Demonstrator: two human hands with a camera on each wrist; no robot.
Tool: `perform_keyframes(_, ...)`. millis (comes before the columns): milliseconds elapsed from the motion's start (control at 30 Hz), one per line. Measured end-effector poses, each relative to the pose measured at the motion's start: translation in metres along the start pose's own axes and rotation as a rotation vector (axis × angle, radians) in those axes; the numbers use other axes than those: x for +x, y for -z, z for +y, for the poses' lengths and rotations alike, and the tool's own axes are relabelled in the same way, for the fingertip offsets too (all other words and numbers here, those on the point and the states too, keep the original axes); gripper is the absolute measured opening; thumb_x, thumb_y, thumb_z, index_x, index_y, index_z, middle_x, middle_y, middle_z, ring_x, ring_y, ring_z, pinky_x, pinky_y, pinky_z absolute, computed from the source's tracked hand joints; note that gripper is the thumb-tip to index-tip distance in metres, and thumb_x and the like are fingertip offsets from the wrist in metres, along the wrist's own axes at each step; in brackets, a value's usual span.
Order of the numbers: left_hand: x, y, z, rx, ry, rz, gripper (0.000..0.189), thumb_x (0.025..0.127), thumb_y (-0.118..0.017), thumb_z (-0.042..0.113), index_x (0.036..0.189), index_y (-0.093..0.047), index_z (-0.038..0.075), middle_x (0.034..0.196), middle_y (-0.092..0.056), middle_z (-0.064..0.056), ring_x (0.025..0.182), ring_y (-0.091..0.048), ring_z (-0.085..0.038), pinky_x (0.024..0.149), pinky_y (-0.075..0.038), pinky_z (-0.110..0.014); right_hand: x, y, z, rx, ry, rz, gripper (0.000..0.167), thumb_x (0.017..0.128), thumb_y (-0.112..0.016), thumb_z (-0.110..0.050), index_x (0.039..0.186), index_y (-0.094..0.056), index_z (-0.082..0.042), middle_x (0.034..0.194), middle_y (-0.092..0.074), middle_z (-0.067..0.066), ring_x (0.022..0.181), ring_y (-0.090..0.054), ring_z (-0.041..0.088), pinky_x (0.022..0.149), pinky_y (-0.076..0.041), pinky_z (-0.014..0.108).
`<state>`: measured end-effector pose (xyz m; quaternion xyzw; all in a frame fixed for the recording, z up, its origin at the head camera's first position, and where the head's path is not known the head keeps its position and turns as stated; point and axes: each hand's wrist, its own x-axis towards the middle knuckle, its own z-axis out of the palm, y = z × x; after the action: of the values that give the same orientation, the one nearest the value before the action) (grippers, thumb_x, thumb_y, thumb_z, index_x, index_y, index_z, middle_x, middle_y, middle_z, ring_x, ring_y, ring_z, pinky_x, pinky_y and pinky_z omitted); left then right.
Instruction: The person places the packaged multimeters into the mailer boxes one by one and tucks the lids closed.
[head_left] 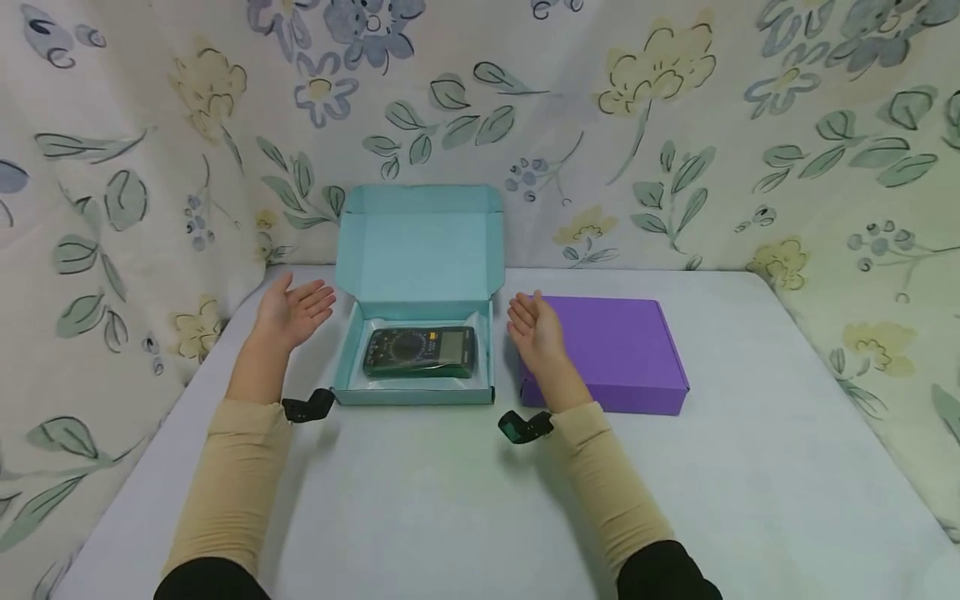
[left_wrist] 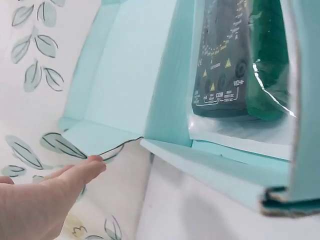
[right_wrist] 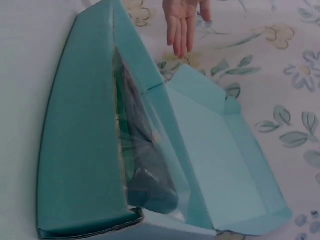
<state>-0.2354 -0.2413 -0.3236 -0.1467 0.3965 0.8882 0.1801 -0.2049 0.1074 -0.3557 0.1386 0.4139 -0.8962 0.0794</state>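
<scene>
A teal cardboard box (head_left: 412, 397) stands on the table, its lid (head_left: 420, 250) raised against the cloth. Inside lies a dark multimeter (head_left: 408, 352) with a green edge, in a clear plastic bag (left_wrist: 240, 131). My left hand (head_left: 294, 312) is held to the left of the box, palm turned up, fingers extended and touching nothing. On the other side, my right hand (head_left: 537, 327) hovers between the teal box and a purple box (head_left: 607, 342), fingers extended and holding nothing. In the right wrist view, the left hand (right_wrist: 184, 25) shows beyond the teal box.
The closed purple box lies flat to the right of the teal one. A white tabletop (head_left: 435, 500) spreads in front of both. Flower-printed cloth (head_left: 555, 125) hangs behind and at the sides. Each wrist carries a small black camera (head_left: 309, 406).
</scene>
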Motion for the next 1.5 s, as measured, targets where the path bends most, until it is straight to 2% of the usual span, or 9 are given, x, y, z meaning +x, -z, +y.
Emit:
perform_keyframes(133, 0.015, -0.001, 0.006, -0.051, 0.022, 0.067, 0.063, 0.104, -0.014, 0.049, 0.155, 0.011, 0.021, 0.161, 0.013, 0.007, 0.146, 0.005, -0.008, 0.116, 0.001, -0.021, 0.022, -0.004, -0.004, 0.199, -0.095, 0.031, 0.059, 0.107, -0.024, -0.036, 0.154, -0.017, 0.000, 0.161, -0.014, 0.014, 0.148, -0.013, 0.024, 0.119, -0.012, 0.033)
perform_keyframes(233, 0.025, -0.002, 0.005, 0.000, 0.021, 0.101, 0.064, 0.104, -0.013, 0.048, 0.154, 0.015, 0.020, 0.160, 0.017, 0.007, 0.146, 0.009, -0.007, 0.115, 0.003, -0.020, 0.034, -0.008, -0.005, 0.249, -0.124, 0.058, 0.059, 0.107, -0.025, -0.037, 0.155, -0.017, -0.002, 0.162, -0.012, 0.012, 0.148, -0.011, 0.023, 0.119, -0.009, 0.032)
perform_keyframes(300, 0.029, -0.002, 0.003, 0.073, 0.014, 0.109, 0.065, 0.104, -0.013, 0.048, 0.153, 0.016, 0.017, 0.160, 0.019, 0.005, 0.146, 0.011, -0.009, 0.116, 0.003, -0.021, 0.040, -0.010, -0.005, 0.233, -0.129, 0.065, 0.060, 0.107, -0.026, -0.037, 0.155, -0.017, -0.003, 0.162, -0.012, 0.011, 0.148, -0.011, 0.022, 0.119, -0.009, 0.032)
perform_keyframes(400, 0.034, -0.002, -0.001, 0.171, 0.004, 0.082, 0.067, 0.104, -0.012, 0.048, 0.152, 0.019, 0.014, 0.159, 0.021, 0.001, 0.146, 0.013, -0.012, 0.116, 0.004, -0.023, 0.045, -0.012, -0.005, 0.189, -0.131, 0.054, 0.061, 0.107, -0.026, -0.038, 0.155, -0.015, -0.003, 0.162, -0.010, 0.010, 0.148, -0.009, 0.022, 0.119, -0.007, 0.032)
perform_keyframes(533, 0.036, -0.005, -0.003, 0.256, -0.018, 0.025, 0.066, 0.104, -0.009, 0.047, 0.150, 0.021, 0.010, 0.158, 0.025, -0.005, 0.146, 0.015, -0.017, 0.117, 0.005, -0.025, 0.049, -0.015, -0.004, 0.128, -0.130, 0.018, 0.061, 0.107, -0.024, -0.039, 0.156, -0.011, -0.004, 0.163, -0.005, 0.010, 0.149, -0.006, 0.021, 0.119, -0.005, 0.032)
perform_keyframes(633, 0.036, -0.008, -0.004, 0.311, -0.031, 0.014, 0.068, 0.103, -0.007, 0.048, 0.150, 0.021, 0.007, 0.157, 0.025, -0.008, 0.146, 0.016, -0.020, 0.117, 0.005, -0.026, 0.051, -0.015, -0.003, 0.102, -0.130, -0.005, 0.061, 0.107, -0.023, -0.039, 0.156, -0.009, -0.003, 0.163, -0.002, 0.011, 0.149, -0.004, 0.022, 0.119, -0.005, 0.032)
perform_keyframes(833, 0.036, -0.010, -0.006, 0.324, -0.048, 0.017, 0.072, 0.103, -0.010, 0.051, 0.151, 0.018, 0.004, 0.159, 0.021, -0.010, 0.147, 0.012, -0.020, 0.117, 0.004, -0.027, 0.054, -0.015, 0.000, 0.064, -0.129, -0.018, 0.061, 0.107, -0.022, -0.039, 0.155, -0.011, -0.003, 0.163, -0.002, 0.013, 0.148, -0.005, 0.023, 0.119, -0.005, 0.033)
perform_keyframes(1100, 0.031, -0.007, -0.006, 0.376, -0.077, -0.022, 0.077, 0.102, -0.008, 0.053, 0.151, 0.012, -0.002, 0.160, 0.015, -0.015, 0.148, 0.007, -0.024, 0.118, 0.001, -0.028, 0.052, -0.017, 0.004, 0.008, -0.101, -0.026, 0.061, 0.107, -0.022, -0.039, 0.155, -0.015, -0.003, 0.162, -0.006, 0.014, 0.148, -0.009, 0.024, 0.119, -0.007, 0.033)
perform_keyframes(1500, 0.024, -0.003, -0.005, 0.446, -0.080, -0.075, 0.082, 0.100, -0.005, 0.056, 0.150, 0.007, -0.007, 0.159, 0.013, -0.021, 0.148, 0.006, -0.029, 0.118, 0.000, -0.031, 0.050, -0.017, 0.005, -0.068, -0.110, -0.051, 0.062, 0.107, -0.018, -0.039, 0.154, -0.014, 0.001, 0.161, -0.006, 0.018, 0.148, -0.008, 0.025, 0.119, 0.005, 0.037)
